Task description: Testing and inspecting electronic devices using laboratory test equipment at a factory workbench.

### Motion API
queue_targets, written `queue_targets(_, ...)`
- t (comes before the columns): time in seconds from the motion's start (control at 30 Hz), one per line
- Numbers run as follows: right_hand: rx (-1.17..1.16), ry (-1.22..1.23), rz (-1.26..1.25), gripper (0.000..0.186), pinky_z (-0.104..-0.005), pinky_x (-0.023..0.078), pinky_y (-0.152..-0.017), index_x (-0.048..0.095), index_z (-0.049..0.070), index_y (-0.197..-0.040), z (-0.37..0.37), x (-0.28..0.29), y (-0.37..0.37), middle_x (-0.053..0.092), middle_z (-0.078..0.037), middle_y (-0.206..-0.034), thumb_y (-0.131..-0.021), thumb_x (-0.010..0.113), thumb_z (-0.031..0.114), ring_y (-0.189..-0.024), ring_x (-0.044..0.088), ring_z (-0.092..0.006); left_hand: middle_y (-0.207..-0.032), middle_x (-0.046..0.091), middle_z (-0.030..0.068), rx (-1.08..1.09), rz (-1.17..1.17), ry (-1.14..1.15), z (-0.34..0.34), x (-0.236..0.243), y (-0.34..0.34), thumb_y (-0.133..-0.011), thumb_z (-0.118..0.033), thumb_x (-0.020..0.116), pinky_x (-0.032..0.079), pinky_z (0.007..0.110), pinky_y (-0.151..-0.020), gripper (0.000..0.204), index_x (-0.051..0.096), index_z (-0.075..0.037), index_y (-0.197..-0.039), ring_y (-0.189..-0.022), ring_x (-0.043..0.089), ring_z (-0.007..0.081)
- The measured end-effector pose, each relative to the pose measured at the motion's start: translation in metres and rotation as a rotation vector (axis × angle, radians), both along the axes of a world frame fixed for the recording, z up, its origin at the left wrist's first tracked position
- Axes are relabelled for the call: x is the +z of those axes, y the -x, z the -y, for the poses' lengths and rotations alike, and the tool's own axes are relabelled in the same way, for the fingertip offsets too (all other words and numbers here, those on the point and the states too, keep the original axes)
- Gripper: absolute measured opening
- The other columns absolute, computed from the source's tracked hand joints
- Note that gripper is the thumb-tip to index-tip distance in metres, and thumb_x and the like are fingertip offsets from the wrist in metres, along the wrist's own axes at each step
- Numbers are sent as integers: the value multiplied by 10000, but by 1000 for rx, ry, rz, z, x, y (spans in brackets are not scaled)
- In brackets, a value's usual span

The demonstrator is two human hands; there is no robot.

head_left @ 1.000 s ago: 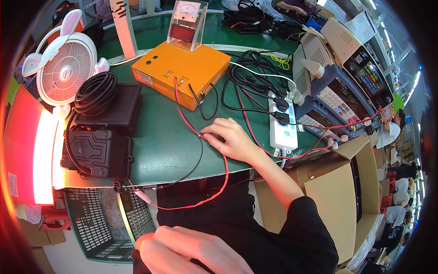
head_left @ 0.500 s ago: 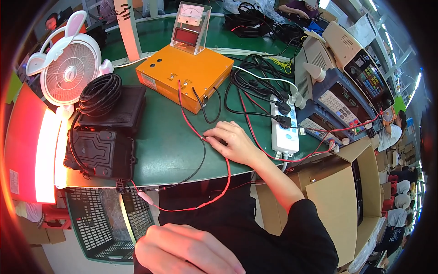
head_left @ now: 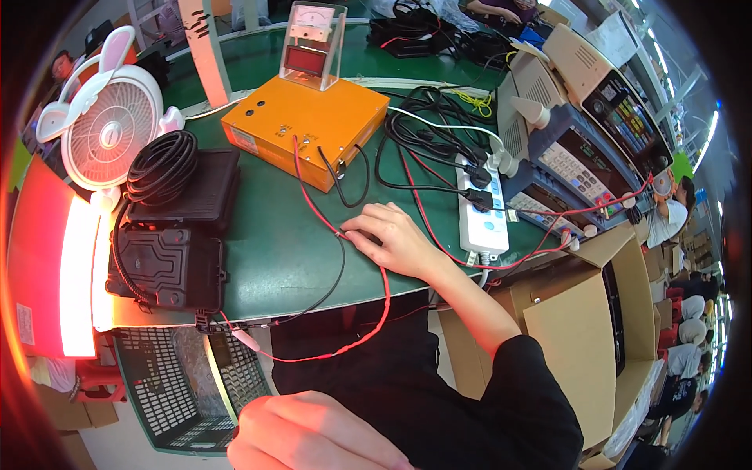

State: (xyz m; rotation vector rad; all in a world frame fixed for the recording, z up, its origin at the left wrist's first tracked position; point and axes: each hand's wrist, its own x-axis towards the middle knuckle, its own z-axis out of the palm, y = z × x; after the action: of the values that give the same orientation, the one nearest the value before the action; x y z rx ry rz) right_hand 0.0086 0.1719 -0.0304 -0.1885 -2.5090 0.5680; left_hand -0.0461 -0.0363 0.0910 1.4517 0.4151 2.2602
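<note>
Right hand: the right hand (head_left: 395, 241) has thumb and fingers drawn together on the red wire (head_left: 388, 298), low over the table; the gap between them is narrow.
Red wire: it runs from the orange box (head_left: 329, 117) to the fingertips, comes out beneath the hand and hangs in a loop past the table's front edge.
Black wire: a thin black wire (head_left: 337, 280) meets the red one just beside the fingertips and curves toward the near edge.
Left hand: the left hand (head_left: 313, 435) is raised close to the camera with its fingers bent, away from the wires; I cannot tell whether anything is in it.
What changed: over the last second the view has tilted a little, sliding the table and everything on it together; the fingers stay at the same spot on the red wire.
Meaning: the shift looks like head movement, so the wiring seems held steady, with no connection visibly altered.
Pink sleeve: the looped red wire leads to a pink sleeve (head_left: 246, 339) below the black case (head_left: 168, 266).
Table: the green table (head_left: 274, 266) also bears a coiled black hose (head_left: 162, 168), a white fan (head_left: 113, 129) and, to the right, a power strip (head_left: 483, 227).
Edges: a cardboard box (head_left: 572, 337) stands at right, a green basket (head_left: 160, 380) at left.
</note>
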Motion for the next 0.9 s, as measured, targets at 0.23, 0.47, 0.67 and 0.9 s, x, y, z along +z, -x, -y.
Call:
queue_targets(0.23,40,-161,-104,107,-311,393,-626,623,52,-861,-4,4,-6,522,-43,-715,-766,640,99,-672,522,-210,-715,570,101,-144,-32,-53,-13,-1,-6,-734,-58,712,521,213,-476,135,613,7,-670,-617,550,178)
queue_targets(0.47,-443,-276,-483,179,-308,460,-629,640,39,-847,-19,56,-84,577,-79,-802,-674,665,-1,-735,567,-225,-704,553,92,-197,32,-33,-22,-2,-14,-734,-49,710,517,212,-451,146,592,-4,-660,-616,538,173)
queue_targets(0.67,-971,-546,-698,99,-300,445,-677,643,24,-848,-57,73,-162,552,-92,-841,-756,629,-9,-766,544,-207,-703,554,94,-223,50,-31,-23,1,-18,-724,-40,716,514,211,-449,158,582,-4,-648,-613,537,175)
queue_targets(0.9,-1268,-645,-679,219,-309,393,-743,664,80,-976,-70,44,-199,495,-79,-934,-762,636,41,-827,467,-205,-707,553,87,-202,80,6,-22,0,-21,-748,-68,702,511,210,-467,177,571,-19,-639,-609,534,174)
